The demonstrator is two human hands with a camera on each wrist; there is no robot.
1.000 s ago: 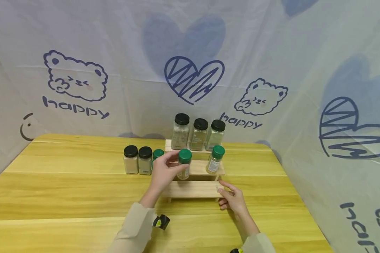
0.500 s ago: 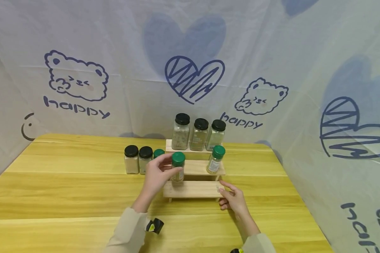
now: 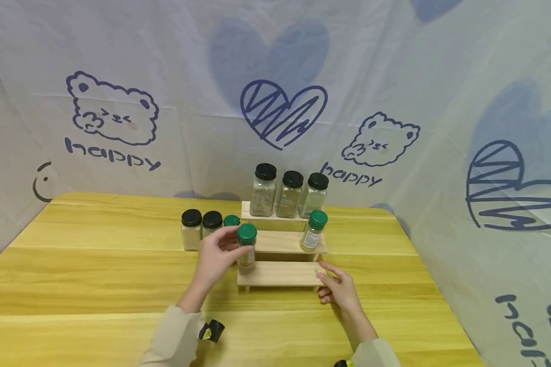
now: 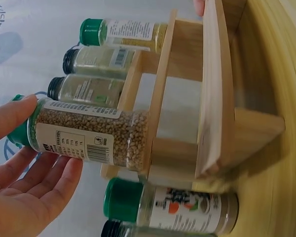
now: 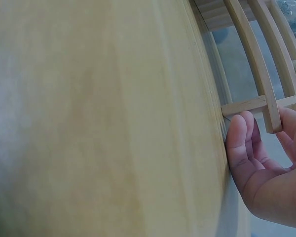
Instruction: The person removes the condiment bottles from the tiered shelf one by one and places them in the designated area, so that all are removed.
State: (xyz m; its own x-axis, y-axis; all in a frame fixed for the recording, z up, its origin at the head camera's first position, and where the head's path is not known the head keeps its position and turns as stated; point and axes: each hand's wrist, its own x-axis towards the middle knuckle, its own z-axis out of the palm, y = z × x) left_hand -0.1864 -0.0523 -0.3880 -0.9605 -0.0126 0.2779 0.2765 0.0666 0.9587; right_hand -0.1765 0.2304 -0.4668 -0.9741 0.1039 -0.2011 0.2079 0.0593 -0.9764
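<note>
My left hand (image 3: 213, 259) pinches a green-lidded spice jar (image 4: 84, 128) filled with small tan grains, thumb on one side and fingers on the other. Upright in the head view, the jar is at the left end of the middle step of a three-tier wooden rack (image 3: 280, 274); whether its base touches the step I cannot tell. At the lowest step's right end, my right hand (image 3: 341, 291) grips the rack, with the thumb on the board and the other fingers curled beside and below it. Another green-lidded jar (image 3: 312, 232) stands at the middle step's right end.
Three black-lidded jars, one at the left (image 3: 263, 191), fill the top step. On the table (image 3: 96, 285), left of the rack, stand two black-lidded jars (image 3: 191, 232) and a green-lidded jar (image 4: 172, 207). A printed cloth (image 3: 188, 102) hangs behind.
My left hand has carried the green-lidded jar leftward and slightly nearer along the middle step. My right hand stays at the rack's right end.
</note>
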